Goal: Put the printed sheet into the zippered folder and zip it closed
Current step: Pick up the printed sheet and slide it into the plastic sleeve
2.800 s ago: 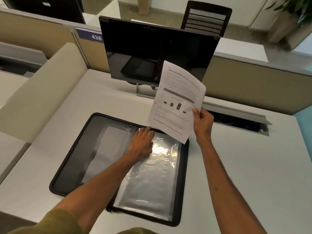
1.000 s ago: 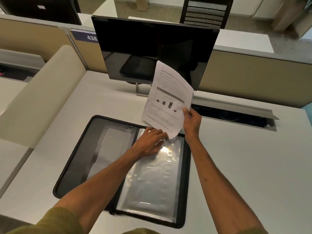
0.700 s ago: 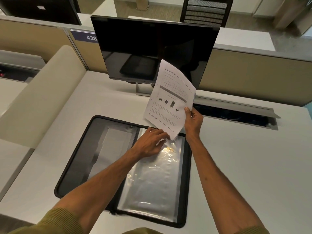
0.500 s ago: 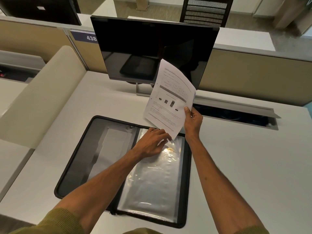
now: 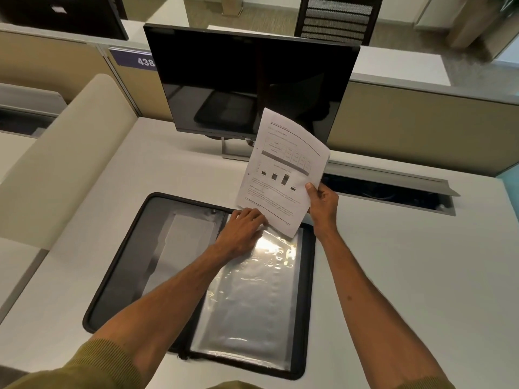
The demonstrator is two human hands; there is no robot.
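A black zippered folder (image 5: pixel 123 265) lies open on the white desk, with clear plastic sleeves (image 5: pixel 252 304) on its right half. My right hand (image 5: pixel 321 204) holds the printed sheet (image 5: pixel 283 169) by its lower right edge, tilted upright above the folder's top edge. The sheet's bottom corner hangs just over the top of the sleeves. My left hand (image 5: pixel 243 231) rests on the top of the sleeves with its fingertips at the sleeve opening, under the sheet's lower edge; whether it pinches the plastic I cannot tell.
A dark monitor (image 5: pixel 250 80) stands just behind the folder. An open cable tray (image 5: pixel 393 189) runs along the back right of the desk. A beige partition (image 5: pixel 64 153) borders the left side. A black chair (image 5: pixel 337 18) stands beyond the divider.
Since 2.8 s ago my right hand brought the sheet lower and nearer the folder's top. My left hand shifted slightly right along the sleeve top. Over the last half second almost nothing moved.
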